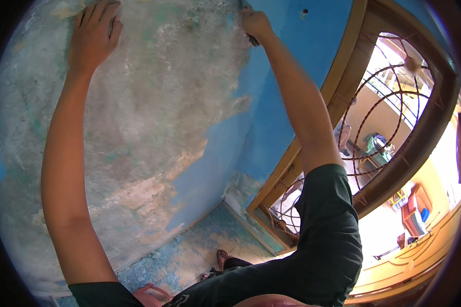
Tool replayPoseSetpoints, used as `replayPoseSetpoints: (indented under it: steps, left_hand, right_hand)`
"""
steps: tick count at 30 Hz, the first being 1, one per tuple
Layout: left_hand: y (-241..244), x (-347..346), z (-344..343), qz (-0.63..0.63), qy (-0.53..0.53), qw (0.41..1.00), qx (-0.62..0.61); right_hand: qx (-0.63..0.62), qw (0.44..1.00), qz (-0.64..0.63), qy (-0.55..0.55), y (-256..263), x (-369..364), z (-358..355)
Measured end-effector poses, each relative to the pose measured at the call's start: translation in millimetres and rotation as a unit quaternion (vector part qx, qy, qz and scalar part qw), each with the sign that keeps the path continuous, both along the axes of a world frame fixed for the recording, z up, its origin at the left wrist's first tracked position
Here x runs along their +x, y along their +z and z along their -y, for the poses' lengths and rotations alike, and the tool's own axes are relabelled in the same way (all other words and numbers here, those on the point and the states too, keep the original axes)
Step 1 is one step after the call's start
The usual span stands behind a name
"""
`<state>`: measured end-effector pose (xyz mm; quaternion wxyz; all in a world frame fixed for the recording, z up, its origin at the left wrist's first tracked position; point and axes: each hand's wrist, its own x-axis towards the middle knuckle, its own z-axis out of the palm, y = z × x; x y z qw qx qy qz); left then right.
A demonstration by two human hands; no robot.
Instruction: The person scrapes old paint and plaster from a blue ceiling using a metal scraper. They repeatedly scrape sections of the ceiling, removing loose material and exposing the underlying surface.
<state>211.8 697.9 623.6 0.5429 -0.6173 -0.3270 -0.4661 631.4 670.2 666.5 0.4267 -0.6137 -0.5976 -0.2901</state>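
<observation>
My left hand (94,36) lies with its palm against the scraped wall (146,88) at the upper left, fingers slightly apart. At the top, near the inner corner, my right hand (256,23) is closed around a dark-handled tool (253,40); only the handle's end shows below the fist, so its kind cannot be told. Bare grey plaster with greenish traces covers most of the wall. Blue paint (211,153) remains at the lower right of it and on the adjoining wall (303,50).
To the right are a wooden frame (344,50) and a grille of twisted metal (399,92). Blue flakes cover part of the floor (146,264) by my sandalled foot (221,256). A pink plastic chair (151,293) stands low at left. Furniture shows beyond the opening.
</observation>
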Motion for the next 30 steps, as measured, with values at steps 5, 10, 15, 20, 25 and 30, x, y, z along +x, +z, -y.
replayPoseSetpoints:
  steps: [5,10,15,20,25,30]
  left_hand:
    - [5,-14,-16,-0.012,-0.014,0.998,0.055]
    - [7,2,-3,-0.002,-0.006,0.999,0.039]
    - [7,-6,-11,-0.016,-0.024,0.998,0.050]
    - [5,3,-5,-0.005,-0.013,0.999,0.045]
    - [7,-24,-7,-0.012,0.013,0.999,0.043]
    - [3,8,-16,-0.001,0.005,0.999,0.051]
  right_hand:
    - [0.017,0.999,-0.019,0.032,-9,-12,-15]
    - [0.069,0.991,0.111,-0.041,23,32,-42]
    - [0.070,0.964,0.244,-0.082,2,60,-88]
    - [0.093,0.975,0.194,-0.052,23,55,-61]
    - [0.014,0.992,0.121,-0.030,-15,-15,-40]
    - [0.023,0.958,0.245,-0.146,4,68,-62]
